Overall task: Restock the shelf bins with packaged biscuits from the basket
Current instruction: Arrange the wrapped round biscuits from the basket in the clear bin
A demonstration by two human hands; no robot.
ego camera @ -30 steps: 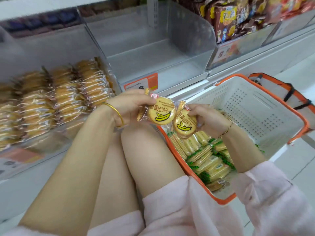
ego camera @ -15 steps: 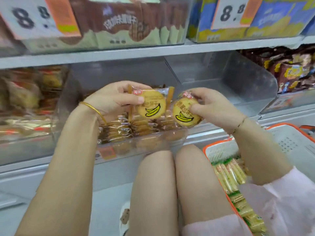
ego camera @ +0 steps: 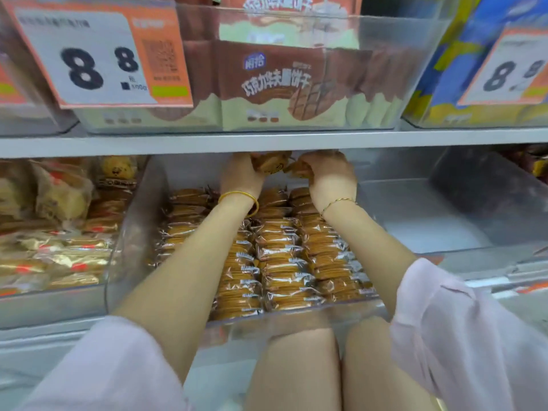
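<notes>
left hand (ego camera: 241, 178): stretched far into the middle bin, just under the upper shelf, fingers curled round a biscuit packet (ego camera: 271, 164) with a yellow-brown face.
right hand (ego camera: 332, 176): level with the left hand and just beside it, fingers bent round a second packet (ego camera: 299, 171). the two packets meet or nearly meet, but it is too blurred to tell which.
middle bin (ego camera: 133, 232): clear plastic, sitting on the lower shelf, with both forearms passing over its front wall.
stacked packets (ego camera: 281, 262): rows of round brown biscuits in clear wrappers, standing on edge, running from the front wall back to below the hands. the two held packets are above the far end of these rows.
wrists: a gold bangle (ego camera: 238, 197) on the left, a thin chain bracelet (ego camera: 338, 201) on the right.
sleeves (ego camera: 459, 336): pale pink, low in the view on both arms.
left bin (ego camera: 53, 307): clear, holding pale wrapped cakes and flat packets.
right bin (ego camera: 474, 197): clear plastic, just beside the middle bin.
upper shelf (ego camera: 267, 141): a grey edge across the view. on it stands a clear bin of brown-and-cream boxes (ego camera: 275, 84) with a price tag (ego camera: 98, 57) reading 8.8 on its front.
knees (ego camera: 296, 366): bare, below the middle bin's front wall.
</notes>
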